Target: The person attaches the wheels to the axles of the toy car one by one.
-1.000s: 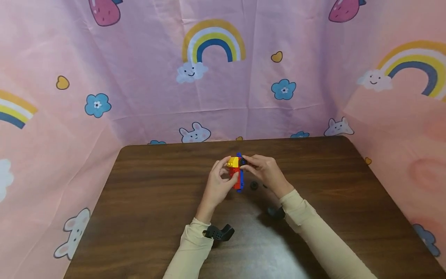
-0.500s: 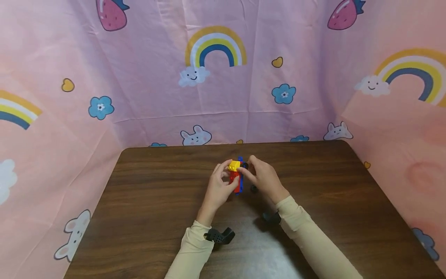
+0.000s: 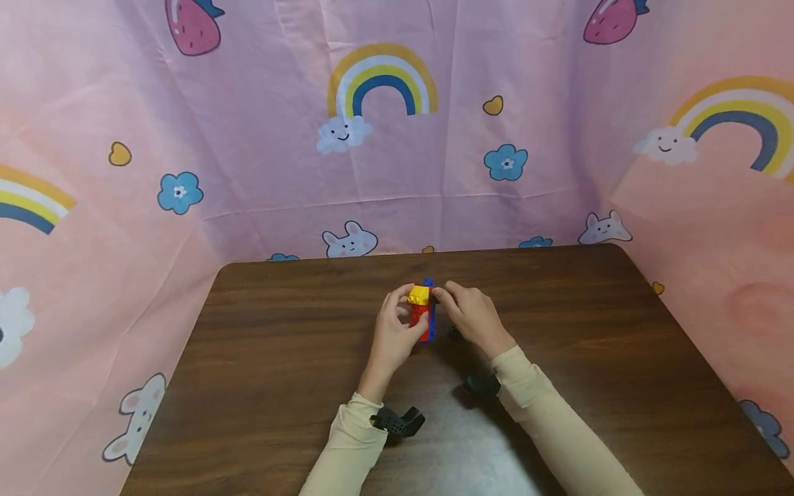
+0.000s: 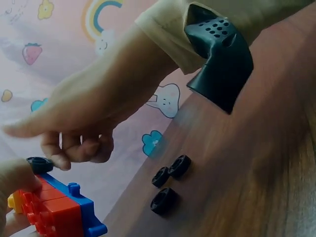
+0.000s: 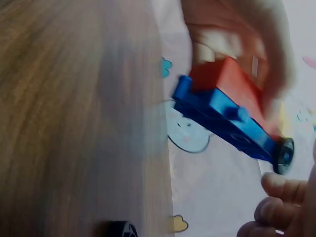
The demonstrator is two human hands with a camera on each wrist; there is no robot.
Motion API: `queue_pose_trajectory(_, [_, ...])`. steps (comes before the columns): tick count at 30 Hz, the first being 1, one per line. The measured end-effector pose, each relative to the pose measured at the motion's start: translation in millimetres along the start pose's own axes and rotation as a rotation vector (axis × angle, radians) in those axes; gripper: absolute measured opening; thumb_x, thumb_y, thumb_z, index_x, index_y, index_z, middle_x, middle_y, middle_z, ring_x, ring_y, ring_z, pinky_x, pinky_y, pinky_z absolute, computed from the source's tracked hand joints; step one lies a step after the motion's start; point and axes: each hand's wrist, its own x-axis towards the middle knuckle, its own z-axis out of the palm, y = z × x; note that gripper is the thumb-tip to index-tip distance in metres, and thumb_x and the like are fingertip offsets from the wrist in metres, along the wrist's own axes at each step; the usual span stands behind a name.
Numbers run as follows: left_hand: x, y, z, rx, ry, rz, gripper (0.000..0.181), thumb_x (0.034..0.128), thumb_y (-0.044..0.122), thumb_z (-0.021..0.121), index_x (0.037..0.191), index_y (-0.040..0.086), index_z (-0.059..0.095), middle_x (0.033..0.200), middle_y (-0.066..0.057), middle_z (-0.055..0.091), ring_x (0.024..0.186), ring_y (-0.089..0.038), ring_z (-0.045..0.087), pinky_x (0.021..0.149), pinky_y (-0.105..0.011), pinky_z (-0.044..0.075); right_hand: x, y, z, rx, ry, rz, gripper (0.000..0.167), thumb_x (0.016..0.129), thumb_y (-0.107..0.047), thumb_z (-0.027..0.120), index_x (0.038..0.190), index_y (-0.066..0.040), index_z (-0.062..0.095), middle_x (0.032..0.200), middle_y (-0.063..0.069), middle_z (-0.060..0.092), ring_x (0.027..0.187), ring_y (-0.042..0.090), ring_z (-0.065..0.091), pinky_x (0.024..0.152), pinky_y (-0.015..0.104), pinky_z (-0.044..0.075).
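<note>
Red, yellow and blue plastic brick car (image 3: 420, 322) hung above the brown wood-grain worktop (image 3: 279, 386), its blue base turned toward the person's right hand (image 3: 476, 321). Both cream-sleeved forearms (image 3: 344, 448) slanted inward from the near side. The left hand (image 3: 393, 335) gripped the car, thumb across the red bricks and fingers round the far side. The right hand reached in with thumb extended and fingers loosely bent, just beside a round black wheel (image 4: 39, 165) on the base; I couldn't tell whether they touched. I counted one car, one wheel mounted on it, and three loose black wheels (image 4: 164, 201) close together on the worktop.
</note>
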Motion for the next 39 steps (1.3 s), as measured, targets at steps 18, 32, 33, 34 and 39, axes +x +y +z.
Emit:
queue_pose_trajectory(18, [1.1,-7.8,-5.8,-0.052,0.038,-0.047,0.058,0.0922,0.012,0.078,0.145,0.011,0.054,0.123,-0.017,0.063,0.094,-0.024,0.062,0.077,-0.029,0.061,-8.2,44,-11,-0.054,-0.38,-0.205,0.019,0.095,-0.031,0.077,0.102,-0.014,0.071,0.097,-0.004,0.066,0.087,0.011,0.061,0.085,0.036,0.056])
queue_pose_trajectory(32, [2.0,-13.0,-9.6,-0.075,0.058,-0.065,0.058,0.0919,0.013,0.078,0.145,0.011,0.055,0.125,-0.018,0.064,0.097,-0.028,0.063,0.071,-0.021,0.055,-19.2,53,-10,-0.161,-0.469,-0.161,0.05,0.079,-0.041,0.089,0.12,-0.016,0.072,0.117,0.0,0.068,0.106,0.022,0.055,0.08,0.033,0.025])
queue_pose_trajectory(33, [2.1,-12.5,-9.6,-0.079,0.058,-0.066,0.058,0.092,0.013,0.078,0.145,0.011,0.055,0.125,-0.018,0.064,0.098,-0.028,0.063,0.072,-0.022,0.054,-19.0,53,-10,-0.163,-0.471,-0.153,0.049,0.081,-0.041,0.088,0.12,-0.016,0.072,0.118,0.0,0.067,0.106,0.021,0.054,0.08,0.033,0.025])
queue_pose_trajectory(34, [2.2,-11.9,-9.6,-0.081,0.058,-0.065,0.058,0.0919,0.013,0.078,0.145,0.011,0.055,0.125,-0.018,0.064,0.098,-0.029,0.063,0.072,-0.022,0.054,-18.7,53,-10,-0.164,-0.473,-0.147,0.048,0.082,-0.041,0.087,0.12,-0.016,0.072,0.118,0.0,0.067,0.106,0.021,0.053,0.08,0.034,0.025])
queue_pose_trajectory(39, [3.2,-9.1,-9.4,-0.098,0.054,-0.061,0.057,0.0922,0.014,0.078,0.145,0.011,0.055,0.126,-0.018,0.064,0.099,-0.029,0.063,0.071,-0.022,0.054,-18.0,54,-11,-0.21,-0.454,-0.15,0.035,0.09,-0.037,0.081,0.117,-0.016,0.073,0.114,0.0,0.068,0.103,0.02,0.054,0.079,0.034,0.025])
